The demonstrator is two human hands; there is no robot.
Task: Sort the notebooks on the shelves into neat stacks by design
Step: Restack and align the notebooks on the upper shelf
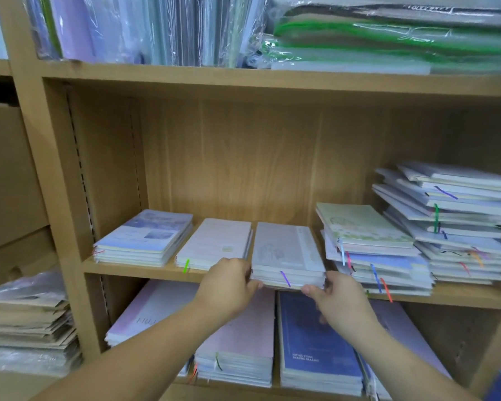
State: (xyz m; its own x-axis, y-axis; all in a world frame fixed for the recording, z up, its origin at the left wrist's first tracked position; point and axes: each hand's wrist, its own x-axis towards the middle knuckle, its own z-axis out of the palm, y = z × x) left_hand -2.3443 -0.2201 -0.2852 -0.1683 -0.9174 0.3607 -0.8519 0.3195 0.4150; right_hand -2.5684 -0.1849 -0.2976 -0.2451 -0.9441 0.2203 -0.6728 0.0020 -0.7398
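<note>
On the middle shelf (162, 270) lie three neat stacks of notebooks: a blue-patterned stack (145, 238) at the left, a white stack (217, 241) beside it, and a pale grey stack (287, 250) in the centre. My left hand (229, 282) grips the grey stack's near left corner. My right hand (339, 299) grips its near right corner. This stack juts slightly over the shelf edge. To the right sit two untidy piles, one with a green cover on top (365, 227) and a taller skewed one (460, 221).
The shelf below holds pink notebooks (243, 342), a dark blue stack (313, 342) and a pale lilac stack (139, 314). Plastic-wrapped folders (359, 39) fill the top shelf. Cardboard boxes (9, 169) and wrapped bundles (26, 328) stand at the left.
</note>
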